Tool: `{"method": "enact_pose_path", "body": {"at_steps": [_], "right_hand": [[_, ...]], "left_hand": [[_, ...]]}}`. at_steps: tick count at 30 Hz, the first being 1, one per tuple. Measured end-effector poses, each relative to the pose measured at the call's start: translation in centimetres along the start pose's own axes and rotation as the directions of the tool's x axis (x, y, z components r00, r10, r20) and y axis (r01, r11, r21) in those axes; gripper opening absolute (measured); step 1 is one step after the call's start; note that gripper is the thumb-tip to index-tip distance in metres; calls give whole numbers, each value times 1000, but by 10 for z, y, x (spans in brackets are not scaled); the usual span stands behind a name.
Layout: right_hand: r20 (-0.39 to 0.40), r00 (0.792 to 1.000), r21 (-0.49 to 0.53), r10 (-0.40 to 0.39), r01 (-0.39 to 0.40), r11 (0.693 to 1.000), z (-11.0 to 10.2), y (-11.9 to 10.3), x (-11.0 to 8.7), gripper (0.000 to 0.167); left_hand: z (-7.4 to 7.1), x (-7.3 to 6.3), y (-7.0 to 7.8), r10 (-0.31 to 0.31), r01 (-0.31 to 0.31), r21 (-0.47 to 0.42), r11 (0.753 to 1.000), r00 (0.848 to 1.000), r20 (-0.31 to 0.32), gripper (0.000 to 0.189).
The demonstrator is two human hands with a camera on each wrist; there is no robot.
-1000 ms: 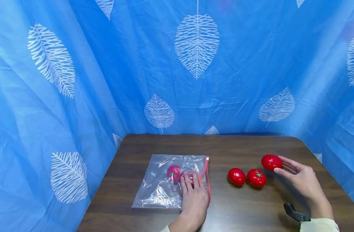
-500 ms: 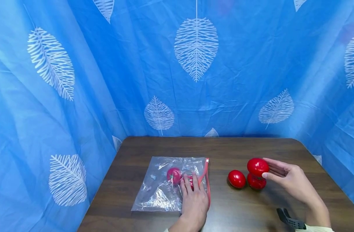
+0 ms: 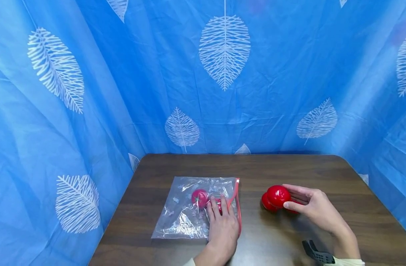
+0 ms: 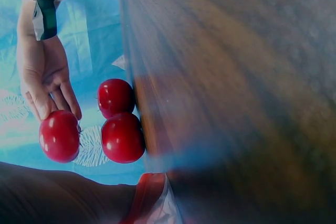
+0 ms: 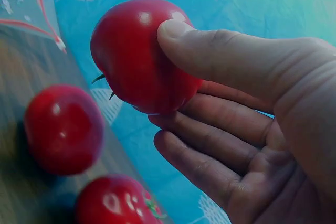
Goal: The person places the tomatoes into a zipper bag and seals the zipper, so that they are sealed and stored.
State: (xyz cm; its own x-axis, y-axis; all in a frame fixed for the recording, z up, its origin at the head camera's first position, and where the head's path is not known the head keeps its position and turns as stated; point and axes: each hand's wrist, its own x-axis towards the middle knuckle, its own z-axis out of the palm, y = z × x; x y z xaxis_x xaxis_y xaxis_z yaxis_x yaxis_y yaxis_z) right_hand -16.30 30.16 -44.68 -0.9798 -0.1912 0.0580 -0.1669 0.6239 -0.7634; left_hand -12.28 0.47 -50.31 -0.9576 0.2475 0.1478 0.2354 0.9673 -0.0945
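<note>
My right hand (image 3: pixel 316 208) pinches a shiny red tomato (image 5: pixel 131 51) between thumb and fingers, raised off the table. In the head view it hangs over two more tomatoes and partly hides them. The right wrist view shows these on the table: one plain red tomato (image 5: pixel 64 132) and one tomato with a green calyx (image 5: pixel 113 205). My left hand (image 3: pixel 223 231) lies with extended fingers on a clear plastic zip bag (image 3: pixel 169 221) with a red slider edge. Inside the bag one tomato (image 3: pixel 199 198) shows fully; another red one (image 3: pixel 218 204) is partly under my fingers.
The dark wooden table (image 3: pixel 256 166) reaches back to a blue curtain (image 3: pixel 272 74) with white leaf prints, which also hangs at both sides. A black strap (image 3: pixel 317 253) sits at my right wrist.
My right hand has moved left with the tomato, passing over the calyx tomato toward the other loose one. My left hand and the bag have stayed in place.
</note>
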Motion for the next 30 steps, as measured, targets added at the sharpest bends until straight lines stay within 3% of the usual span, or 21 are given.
{"method": "enact_pose_path", "body": {"at_steps": [9,15,27,30], "right_hand": [[39,999,93,-35,32,995,23,-7,5,63],[60,998,152,-21,12,988,39,-11,8,63],[84,996,198,11,-28,980,58,-17,12,65],[87,996,202,15,-32,979,60,-16,10,65]], "left_hand": [[-1,2,0,-5,5,7,1000,1000,1,84],[0,2,1,-11,11,-8,1000,1000,22,89],[4,-1,1,-7,7,14,1000,1000,-13,67],[4,-2,2,-9,9,-7,1000,1000,23,75]]}}
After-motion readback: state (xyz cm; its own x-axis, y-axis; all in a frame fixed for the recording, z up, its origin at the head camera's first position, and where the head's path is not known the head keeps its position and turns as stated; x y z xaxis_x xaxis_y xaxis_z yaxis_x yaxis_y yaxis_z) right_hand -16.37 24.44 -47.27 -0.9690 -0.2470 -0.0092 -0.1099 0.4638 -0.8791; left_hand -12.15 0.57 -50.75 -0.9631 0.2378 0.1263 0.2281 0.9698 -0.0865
